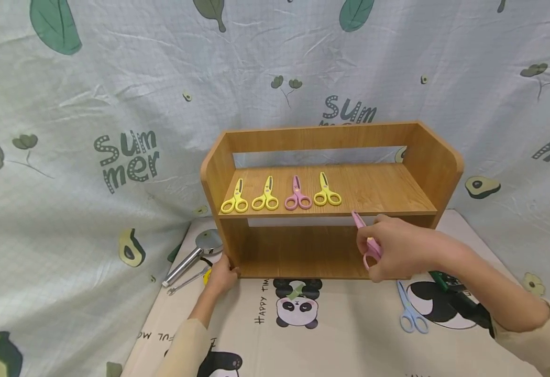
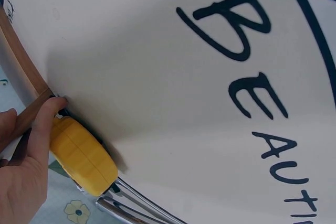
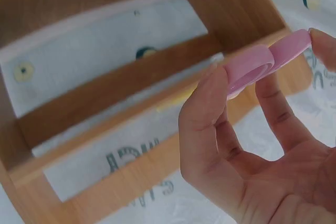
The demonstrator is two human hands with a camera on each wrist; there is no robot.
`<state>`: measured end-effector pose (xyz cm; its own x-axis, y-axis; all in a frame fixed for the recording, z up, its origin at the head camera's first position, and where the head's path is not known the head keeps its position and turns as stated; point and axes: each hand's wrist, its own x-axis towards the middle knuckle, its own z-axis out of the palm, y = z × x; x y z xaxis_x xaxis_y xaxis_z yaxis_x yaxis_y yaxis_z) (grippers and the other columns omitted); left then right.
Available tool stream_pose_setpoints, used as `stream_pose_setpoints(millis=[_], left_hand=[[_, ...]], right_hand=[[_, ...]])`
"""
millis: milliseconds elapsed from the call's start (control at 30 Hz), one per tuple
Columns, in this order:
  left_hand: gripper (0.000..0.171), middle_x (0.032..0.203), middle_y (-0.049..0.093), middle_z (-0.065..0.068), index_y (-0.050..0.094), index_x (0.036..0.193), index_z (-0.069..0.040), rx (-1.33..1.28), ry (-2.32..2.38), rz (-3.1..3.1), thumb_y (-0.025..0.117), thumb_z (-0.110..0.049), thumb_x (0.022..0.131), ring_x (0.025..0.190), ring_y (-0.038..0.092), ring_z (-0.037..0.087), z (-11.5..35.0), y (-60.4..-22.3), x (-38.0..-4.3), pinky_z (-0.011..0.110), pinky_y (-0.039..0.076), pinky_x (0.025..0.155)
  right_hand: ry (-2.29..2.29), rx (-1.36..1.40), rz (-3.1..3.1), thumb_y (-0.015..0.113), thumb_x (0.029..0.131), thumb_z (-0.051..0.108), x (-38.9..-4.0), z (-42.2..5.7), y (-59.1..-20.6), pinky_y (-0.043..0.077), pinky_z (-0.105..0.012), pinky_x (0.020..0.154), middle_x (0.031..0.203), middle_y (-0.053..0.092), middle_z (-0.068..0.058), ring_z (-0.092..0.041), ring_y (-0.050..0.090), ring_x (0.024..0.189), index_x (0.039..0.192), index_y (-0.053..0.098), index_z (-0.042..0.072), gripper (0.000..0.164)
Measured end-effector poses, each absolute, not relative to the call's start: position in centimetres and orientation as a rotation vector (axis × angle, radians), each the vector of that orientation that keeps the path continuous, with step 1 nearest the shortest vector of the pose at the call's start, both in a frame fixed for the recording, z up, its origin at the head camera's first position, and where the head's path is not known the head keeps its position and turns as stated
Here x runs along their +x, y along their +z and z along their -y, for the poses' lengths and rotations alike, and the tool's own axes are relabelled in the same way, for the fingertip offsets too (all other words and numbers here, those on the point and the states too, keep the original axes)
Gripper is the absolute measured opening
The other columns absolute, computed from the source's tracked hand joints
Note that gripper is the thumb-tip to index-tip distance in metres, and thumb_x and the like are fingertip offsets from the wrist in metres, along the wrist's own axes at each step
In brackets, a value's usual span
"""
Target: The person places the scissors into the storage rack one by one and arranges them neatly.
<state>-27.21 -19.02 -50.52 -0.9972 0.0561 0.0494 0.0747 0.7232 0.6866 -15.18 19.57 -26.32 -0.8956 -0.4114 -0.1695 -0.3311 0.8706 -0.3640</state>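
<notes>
A two-tier wooden shelf (image 1: 383,183) stands on the table. My right hand (image 1: 399,248) pinches pink scissors (image 1: 373,250) by the handle loops, blades up, in front of the upper board's edge; in the right wrist view, thumb and fingers hold the pink loops (image 3: 249,69). On the upper board's left and middle, yellow scissors (image 1: 234,198), more yellow scissors (image 1: 265,195), pink scissors (image 1: 297,195) and further yellow scissors (image 1: 327,191) lie in a row, blades pointing back. My left hand (image 1: 221,275) grips the shelf's lower left corner, fingers bent round the side panel (image 2: 31,111).
Left of the shelf lie a chrome round-headed utensil (image 1: 209,242), a slim metal wrench (image 1: 187,281) and a yellow rounded case (image 2: 84,156) close by my left hand. Blue scissors (image 1: 411,314) lie front right. A green-and-black object (image 1: 444,283) is partly behind my right forearm.
</notes>
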Motion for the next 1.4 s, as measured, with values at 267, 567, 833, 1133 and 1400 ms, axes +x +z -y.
stream_pose_setpoints(millis=[267, 567, 833, 1133, 1400], left_hand=[[0.054, 0.135, 0.060, 0.038, 0.038, 0.145, 0.012, -0.107, -1.162, 2.895, 0.059, 0.003, 0.096, 0.126, 0.061, 0.050, 18.8, -50.1, -26.8, 0.056, 0.054, 0.102], [0.055, 0.133, 0.062, 0.038, 0.038, 0.146, 0.012, -0.108, -1.143, 2.895, 0.060, 0.002, 0.096, 0.125, 0.062, 0.049, 18.7, -50.1, -26.7, 0.056, 0.054, 0.101], [0.043, 0.127, 0.064, 0.038, 0.047, 0.134, 0.014, -0.098, -1.125, 2.899, 0.061, 0.000, 0.096, 0.120, 0.065, 0.048, 18.9, -50.3, -26.9, 0.055, 0.055, 0.099], [0.045, 0.130, 0.064, 0.037, 0.046, 0.136, 0.014, -0.121, -1.134, 2.884, 0.059, 0.002, 0.095, 0.123, 0.064, 0.048, 18.9, -50.2, -27.1, 0.057, 0.053, 0.102], [0.050, 0.135, 0.062, 0.037, 0.042, 0.142, 0.012, -0.107, -1.172, 2.877, 0.059, 0.003, 0.096, 0.126, 0.062, 0.049, 18.9, -50.4, -27.2, 0.057, 0.053, 0.104]], right_hand=[[-0.415, -0.644, -2.861, 0.083, 0.075, 0.023, -17.7, -19.0, -23.7, 0.043, -0.031, 0.063, 0.090, 0.058, -0.005, -0.021, 0.052, 0.089, 0.098, 0.069, 0.018, 0.028], [-0.373, -0.550, -2.877, 0.080, 0.079, 0.020, -21.2, -17.7, -22.4, 0.044, -0.030, 0.061, 0.087, 0.060, -0.007, -0.020, 0.056, 0.078, 0.103, 0.068, 0.009, 0.028], [-0.388, -0.390, -2.786, 0.074, 0.082, 0.020, -24.5, -17.5, -21.4, 0.038, -0.025, 0.046, 0.073, 0.055, -0.003, -0.014, 0.050, 0.055, 0.100, 0.062, 0.008, 0.025], [-0.416, -0.262, -2.701, 0.073, 0.084, 0.020, -27.3, -18.3, -21.8, 0.051, -0.032, 0.054, 0.072, 0.060, -0.005, -0.020, 0.056, 0.062, 0.095, 0.062, 0.007, 0.020], [-0.389, -0.186, -2.664, 0.068, 0.084, 0.020, -29.1, -18.7, -22.3, 0.053, -0.035, 0.059, 0.070, 0.057, -0.003, -0.019, 0.056, 0.064, 0.090, 0.062, 0.008, 0.015]])
